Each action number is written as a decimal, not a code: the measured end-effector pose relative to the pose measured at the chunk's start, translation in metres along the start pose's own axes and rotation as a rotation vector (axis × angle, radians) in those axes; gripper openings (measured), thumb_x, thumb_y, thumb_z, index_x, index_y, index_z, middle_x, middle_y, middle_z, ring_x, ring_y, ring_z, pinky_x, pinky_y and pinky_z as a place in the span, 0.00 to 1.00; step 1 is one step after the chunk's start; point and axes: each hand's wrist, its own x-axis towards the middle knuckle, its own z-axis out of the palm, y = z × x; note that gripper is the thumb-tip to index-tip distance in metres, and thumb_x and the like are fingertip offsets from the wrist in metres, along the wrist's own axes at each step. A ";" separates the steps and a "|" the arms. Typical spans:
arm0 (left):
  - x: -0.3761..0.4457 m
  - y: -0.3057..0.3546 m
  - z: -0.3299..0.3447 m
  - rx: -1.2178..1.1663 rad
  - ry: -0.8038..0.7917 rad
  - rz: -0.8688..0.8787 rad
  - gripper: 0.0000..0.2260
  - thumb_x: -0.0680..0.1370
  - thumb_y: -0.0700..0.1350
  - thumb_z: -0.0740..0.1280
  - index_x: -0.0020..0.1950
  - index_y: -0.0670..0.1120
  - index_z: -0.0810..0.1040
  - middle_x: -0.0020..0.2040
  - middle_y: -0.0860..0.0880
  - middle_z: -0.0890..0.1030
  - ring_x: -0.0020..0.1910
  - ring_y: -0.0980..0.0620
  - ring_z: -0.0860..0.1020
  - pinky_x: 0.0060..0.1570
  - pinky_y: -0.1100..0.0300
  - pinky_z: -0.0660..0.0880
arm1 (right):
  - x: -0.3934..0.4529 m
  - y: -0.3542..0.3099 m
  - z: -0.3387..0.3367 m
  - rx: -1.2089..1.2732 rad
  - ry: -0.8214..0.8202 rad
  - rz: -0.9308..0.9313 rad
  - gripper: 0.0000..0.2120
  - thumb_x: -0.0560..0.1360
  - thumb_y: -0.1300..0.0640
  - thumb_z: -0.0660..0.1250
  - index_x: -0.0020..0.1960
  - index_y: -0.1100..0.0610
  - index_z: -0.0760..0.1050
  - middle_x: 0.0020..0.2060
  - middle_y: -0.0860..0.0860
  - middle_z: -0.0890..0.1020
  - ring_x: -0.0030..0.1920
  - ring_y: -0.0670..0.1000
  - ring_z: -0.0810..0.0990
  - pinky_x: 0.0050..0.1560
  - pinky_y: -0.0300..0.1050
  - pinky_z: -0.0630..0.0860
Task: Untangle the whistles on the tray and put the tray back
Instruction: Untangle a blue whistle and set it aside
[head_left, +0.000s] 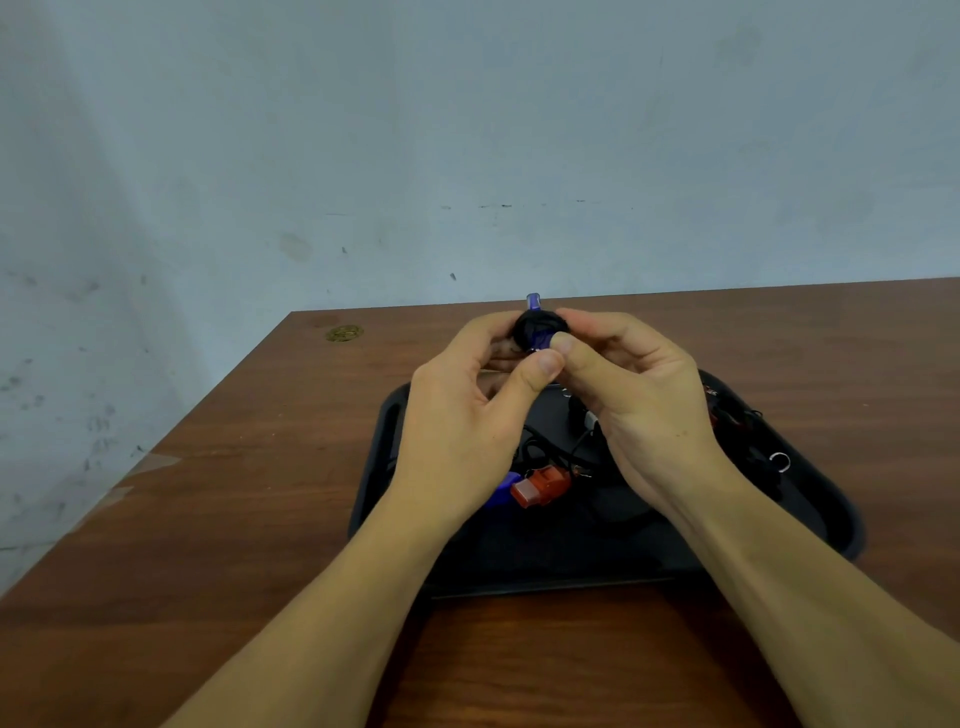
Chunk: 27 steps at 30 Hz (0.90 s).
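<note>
A black tray (810, 509) lies on the wooden table in front of me. Above its far edge, my left hand (467, 405) and my right hand (634, 395) together hold a blue whistle (535, 325) with black cord wound round it, thumbs pinching near its lower end. A red whistle (543, 486) lies in the tray between my wrists, with a second blue whistle (504, 493) partly hidden beside it. Black cords (550, 452) tangle around them. More red pieces and cord (727, 415) and a metal ring (779, 461) lie at the tray's right side.
The brown table (260, 493) runs up to a pale wall (467, 156); its left edge slants from far to near. A small gold disc (344, 333) sits near the table's far left corner.
</note>
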 end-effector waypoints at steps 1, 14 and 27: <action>0.000 0.000 0.000 -0.006 -0.011 -0.004 0.11 0.79 0.45 0.70 0.60 0.48 0.80 0.48 0.55 0.85 0.48 0.61 0.83 0.50 0.71 0.75 | 0.000 0.000 0.000 -0.014 0.005 -0.006 0.12 0.68 0.58 0.75 0.51 0.56 0.84 0.50 0.57 0.87 0.55 0.58 0.85 0.57 0.50 0.80; 0.000 -0.002 0.007 -0.098 0.094 -0.003 0.11 0.78 0.44 0.71 0.60 0.48 0.80 0.52 0.56 0.84 0.54 0.60 0.82 0.51 0.68 0.76 | 0.002 0.005 0.004 -0.056 0.022 -0.037 0.14 0.72 0.61 0.73 0.57 0.58 0.83 0.53 0.56 0.87 0.57 0.56 0.85 0.60 0.50 0.80; 0.004 -0.010 -0.003 0.158 0.124 -0.021 0.16 0.71 0.49 0.78 0.57 0.49 0.82 0.46 0.54 0.83 0.43 0.55 0.80 0.45 0.62 0.78 | -0.001 0.004 0.007 -0.062 -0.007 0.160 0.17 0.73 0.49 0.70 0.52 0.62 0.82 0.48 0.62 0.86 0.50 0.56 0.86 0.53 0.47 0.82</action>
